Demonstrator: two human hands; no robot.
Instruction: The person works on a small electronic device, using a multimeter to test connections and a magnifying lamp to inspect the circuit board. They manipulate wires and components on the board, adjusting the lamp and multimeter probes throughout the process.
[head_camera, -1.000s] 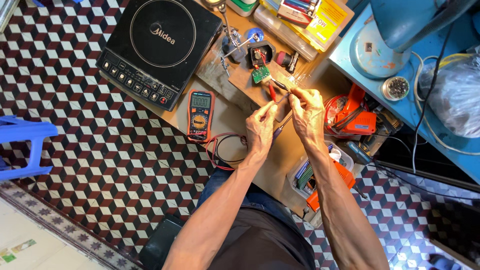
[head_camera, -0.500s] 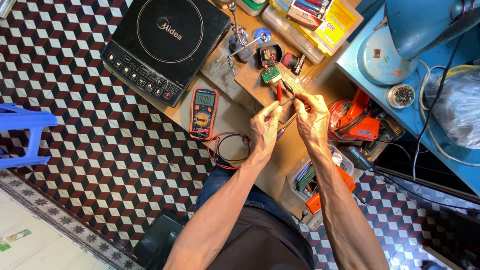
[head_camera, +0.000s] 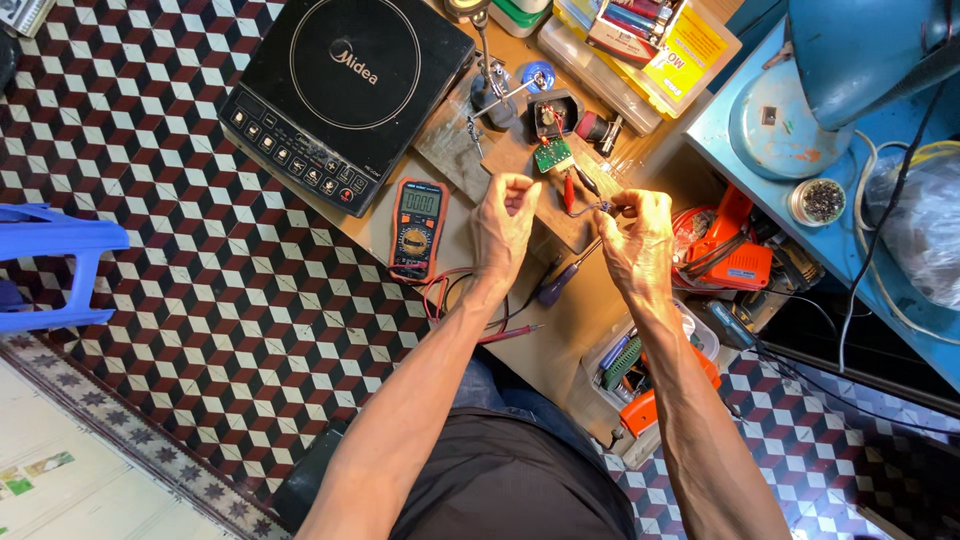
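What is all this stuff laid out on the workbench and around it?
induction cooker: one, black, bench's far left corner
multimeter: one, orange and black, beside the cooker
small circuit board: one, green, beyond the hands
screwdriver: one, purple handle, below the hands
power tool: one, orange, right of the bench
stool: one, blue, on the tiled floor
left hand: one, fingers curled
right hand: one, grip pinching a thin wire

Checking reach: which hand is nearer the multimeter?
Left. The left hand is just right of the multimeter; the right hand is farther right, beyond the left.
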